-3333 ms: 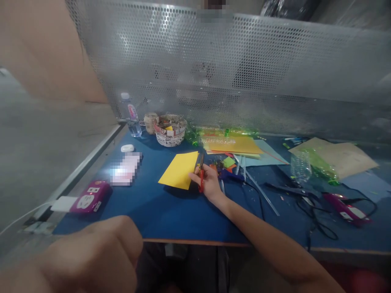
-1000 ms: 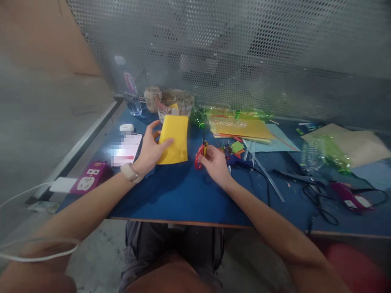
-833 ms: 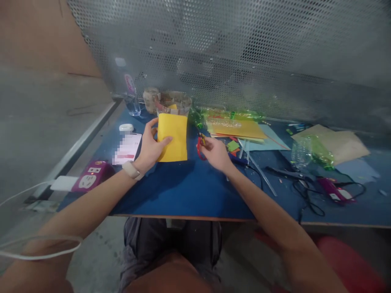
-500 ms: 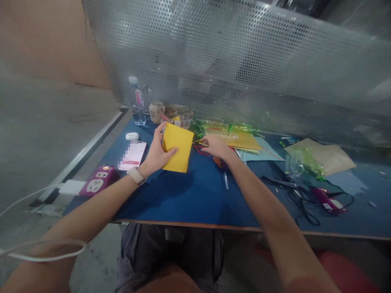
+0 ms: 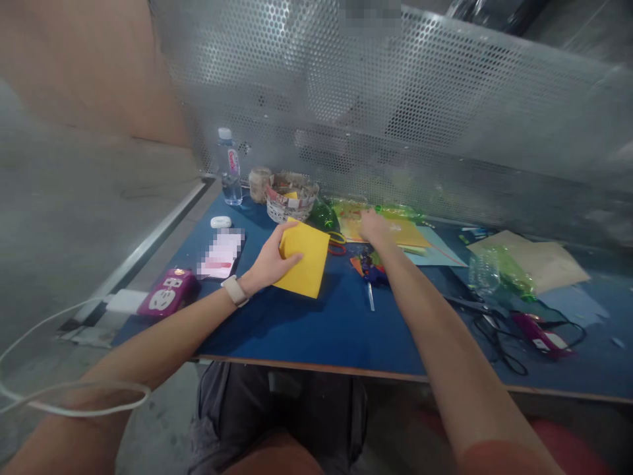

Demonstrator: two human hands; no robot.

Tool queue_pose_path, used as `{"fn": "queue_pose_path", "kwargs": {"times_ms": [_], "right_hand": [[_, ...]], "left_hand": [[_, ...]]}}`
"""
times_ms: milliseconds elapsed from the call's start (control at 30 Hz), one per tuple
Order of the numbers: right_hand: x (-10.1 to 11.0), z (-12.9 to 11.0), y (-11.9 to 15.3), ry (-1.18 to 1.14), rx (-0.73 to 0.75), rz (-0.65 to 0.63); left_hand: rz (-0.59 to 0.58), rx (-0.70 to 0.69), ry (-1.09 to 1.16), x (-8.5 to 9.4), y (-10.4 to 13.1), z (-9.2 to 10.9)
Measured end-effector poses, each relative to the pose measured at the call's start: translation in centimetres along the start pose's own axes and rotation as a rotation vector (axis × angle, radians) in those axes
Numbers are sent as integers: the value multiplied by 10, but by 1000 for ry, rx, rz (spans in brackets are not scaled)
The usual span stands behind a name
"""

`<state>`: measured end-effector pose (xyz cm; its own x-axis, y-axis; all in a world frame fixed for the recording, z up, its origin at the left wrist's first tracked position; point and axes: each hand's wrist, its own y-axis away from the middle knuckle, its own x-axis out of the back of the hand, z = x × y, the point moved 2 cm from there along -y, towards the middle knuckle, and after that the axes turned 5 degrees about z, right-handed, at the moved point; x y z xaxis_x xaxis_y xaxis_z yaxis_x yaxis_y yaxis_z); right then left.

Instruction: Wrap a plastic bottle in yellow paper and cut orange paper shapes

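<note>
My left hand grips a folded piece of yellow paper, thumb on its near face, holding it above the blue table. My right hand reaches to the back, over yellow sheets of paper with clear plastic on top; its fingers are mostly hidden from me. Between the hands lie a yellow loop and a red loop, perhaps scissor handles. Under my right forearm sits a crumpled dark blue and orange wrapper with a thin white stick near it.
Behind the yellow paper stand a newspaper-covered basket, a jar, a water bottle and green plastic. At left are a phone, an earbud case and a purple power strip. Black scissors and cables lie right.
My right hand has left the yellow and red loops and moved back and right over the papers. My left hand keeps the yellow paper, now slightly lower in view. The camera has shifted a little.
</note>
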<state>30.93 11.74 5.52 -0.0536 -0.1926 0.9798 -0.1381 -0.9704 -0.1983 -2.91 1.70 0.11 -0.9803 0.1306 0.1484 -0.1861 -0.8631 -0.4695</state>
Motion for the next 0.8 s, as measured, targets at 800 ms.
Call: {"fn": "queue_pose_path", "kwargs": {"times_ms": [800], "right_hand": [[-18, -49, 146, -1012, 671, 478]], "left_hand": [[157, 341, 420, 1, -1, 1]]}}
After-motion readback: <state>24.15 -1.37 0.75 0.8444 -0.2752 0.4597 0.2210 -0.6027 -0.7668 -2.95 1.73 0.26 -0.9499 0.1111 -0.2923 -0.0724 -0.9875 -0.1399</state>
